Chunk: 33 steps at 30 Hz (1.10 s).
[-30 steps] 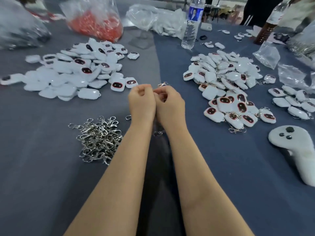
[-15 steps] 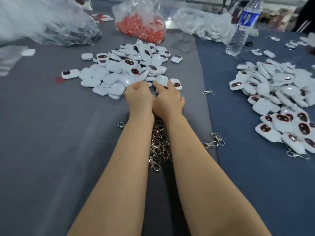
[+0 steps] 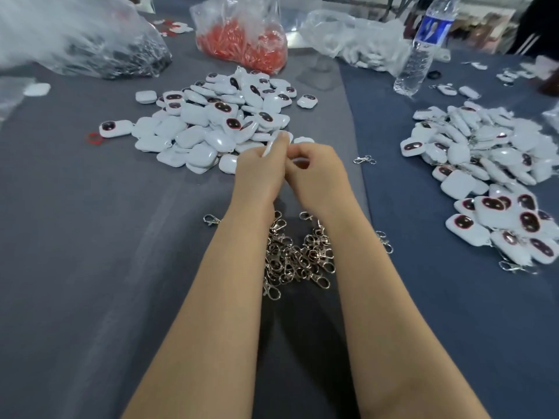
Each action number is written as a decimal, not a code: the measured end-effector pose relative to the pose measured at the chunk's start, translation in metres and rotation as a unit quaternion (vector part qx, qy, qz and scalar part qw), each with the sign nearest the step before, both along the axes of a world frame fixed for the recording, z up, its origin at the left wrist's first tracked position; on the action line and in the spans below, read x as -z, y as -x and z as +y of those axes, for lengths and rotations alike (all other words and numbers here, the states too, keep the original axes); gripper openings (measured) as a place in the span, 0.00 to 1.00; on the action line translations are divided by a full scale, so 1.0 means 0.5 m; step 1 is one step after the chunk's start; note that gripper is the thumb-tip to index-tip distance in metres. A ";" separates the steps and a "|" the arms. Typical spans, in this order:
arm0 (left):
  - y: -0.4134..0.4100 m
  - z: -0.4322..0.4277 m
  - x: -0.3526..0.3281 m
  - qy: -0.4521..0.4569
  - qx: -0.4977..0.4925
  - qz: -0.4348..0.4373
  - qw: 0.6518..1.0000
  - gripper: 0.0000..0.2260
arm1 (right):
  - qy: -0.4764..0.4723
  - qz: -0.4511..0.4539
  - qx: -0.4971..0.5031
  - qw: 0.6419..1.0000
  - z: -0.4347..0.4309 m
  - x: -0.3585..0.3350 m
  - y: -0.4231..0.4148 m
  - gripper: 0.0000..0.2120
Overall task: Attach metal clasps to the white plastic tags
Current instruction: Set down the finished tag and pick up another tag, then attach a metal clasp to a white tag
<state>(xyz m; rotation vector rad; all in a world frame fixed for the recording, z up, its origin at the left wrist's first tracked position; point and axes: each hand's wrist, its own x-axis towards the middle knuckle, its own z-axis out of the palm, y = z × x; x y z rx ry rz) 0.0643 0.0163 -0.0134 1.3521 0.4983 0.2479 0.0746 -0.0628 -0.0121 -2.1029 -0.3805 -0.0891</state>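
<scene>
My left hand pinches a tag; right hand — I cannot tell. Clasped pile seems done — bare pile remains.

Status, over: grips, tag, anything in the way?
Left grip pinches white plastic tag. Right grip curled beside it, hold unclear. Silver metal clasp pile between forearms. No obstruction seen.
</scene>
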 end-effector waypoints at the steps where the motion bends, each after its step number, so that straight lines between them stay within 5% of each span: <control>1: 0.008 -0.002 0.001 0.013 -0.001 -0.015 1.000 0.10 | -0.001 -0.007 -0.021 1.000 -0.011 -0.006 0.008 0.08; 5: 0.031 -0.002 0.007 0.149 -0.047 -0.053 0.986 0.06 | -0.085 0.059 0.022 0.994 -0.074 -0.012 0.028 0.09; 7: 0.040 -0.007 0.011 0.216 -0.066 -0.060 0.972 0.06 | 0.095 0.048 0.041 0.993 -0.097 0.012 0.034 0.05; 9: 0.045 -0.017 0.014 0.258 -0.065 -0.056 0.962 0.11 | 0.246 0.063 0.023 0.967 -0.105 0.034 0.038 0.11; 16: 0.047 -0.033 0.026 0.166 -0.015 -0.050 0.985 0.08 | 0.271 0.042 0.031 0.961 -0.099 0.049 0.034 0.08; 18: 0.050 -0.037 0.028 0.126 -0.027 -0.058 0.990 0.09 | 0.214 0.034 0.053 0.975 -0.104 0.056 0.032 0.07; 21: 0.055 -0.050 0.029 0.031 -0.036 -0.084 0.995 0.12 | -0.080 0.077 0.142 0.984 -0.111 0.050 0.024 0.06; 24: 0.059 -0.060 0.029 -0.096 0.008 -0.091 0.991 0.12 | -0.400 0.179 0.124 0.890 -0.115 0.035 0.021 0.08; 28: 0.066 -0.068 0.029 -0.235 0.060 -0.111 0.964 0.06 | -0.462 0.196 0.094 0.860 -0.117 0.023 0.028 0.03; 33: 0.064 -0.074 0.041 -0.324 0.106 -0.088 0.936 0.02 | -0.436 0.198 0.075 0.875 -0.117 0.020 0.030 0.04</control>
